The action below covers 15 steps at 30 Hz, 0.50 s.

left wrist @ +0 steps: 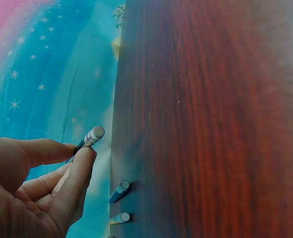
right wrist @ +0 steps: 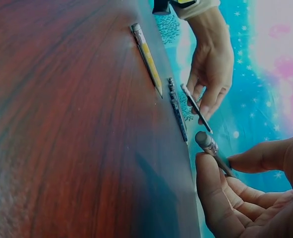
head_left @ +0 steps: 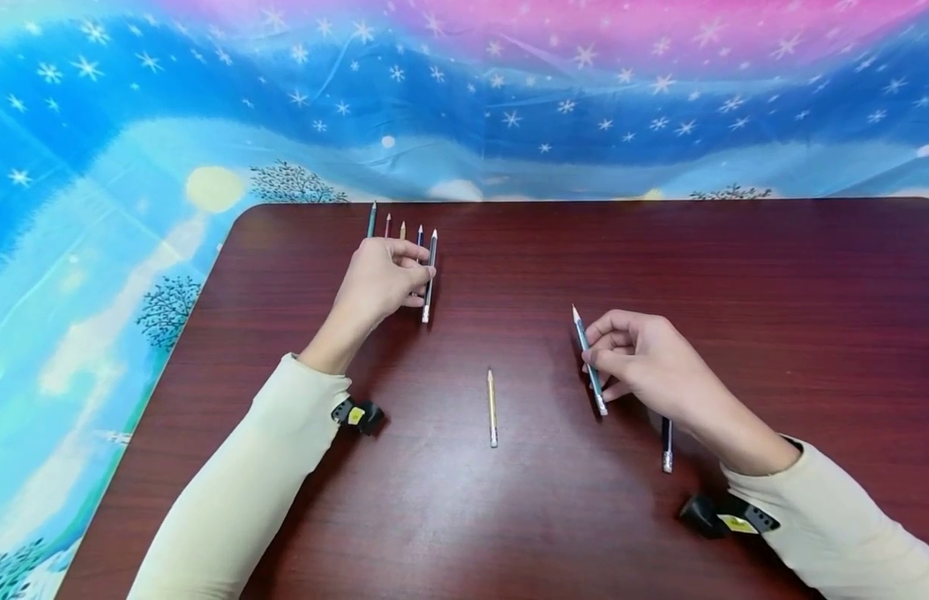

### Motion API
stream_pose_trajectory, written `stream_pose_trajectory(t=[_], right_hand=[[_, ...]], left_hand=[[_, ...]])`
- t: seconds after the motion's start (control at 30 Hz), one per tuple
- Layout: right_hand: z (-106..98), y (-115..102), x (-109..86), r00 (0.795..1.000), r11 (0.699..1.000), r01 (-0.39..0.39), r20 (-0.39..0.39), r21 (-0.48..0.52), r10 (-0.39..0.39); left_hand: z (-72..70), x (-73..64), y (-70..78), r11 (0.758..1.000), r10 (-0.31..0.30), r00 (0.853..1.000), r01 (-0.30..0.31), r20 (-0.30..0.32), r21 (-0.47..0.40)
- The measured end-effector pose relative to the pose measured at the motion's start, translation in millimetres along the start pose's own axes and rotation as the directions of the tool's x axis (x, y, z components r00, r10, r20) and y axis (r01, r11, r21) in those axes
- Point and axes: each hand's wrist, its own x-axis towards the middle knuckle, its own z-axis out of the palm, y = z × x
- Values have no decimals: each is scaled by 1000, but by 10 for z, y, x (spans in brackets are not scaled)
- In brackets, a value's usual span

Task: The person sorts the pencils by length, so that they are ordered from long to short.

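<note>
My left hand pinches a dark pencil between thumb and fingers at the far left of the table. Its tip points away, and in the left wrist view its eraser end stands out past the fingers. Beside it, partly hidden by the hand, is a row of several pencils, among them a teal pencil and a red pencil. My right hand holds a blue-grey pencil, tip away, above the table; its eraser end shows in the right wrist view.
A yellow pencil lies mid-table between the hands, tip away. Another dark pencil lies under the right wrist, its upper part hidden. The brown wooden table ends at the back against a snowflake-patterned cloth.
</note>
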Motion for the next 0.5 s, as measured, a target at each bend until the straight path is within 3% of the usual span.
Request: stream_pose_trajectory(t=[0.2, 0.5], right_hand=[[1, -5, 5, 1000, 1000, 9, 7, 12, -9], [0, -21, 12, 1000, 999, 0, 5, 33, 0]], left_hand=[[70, 127, 49, 1000, -27, 999, 27, -19, -8], [145, 262, 76, 997, -3, 998, 9, -64, 83]])
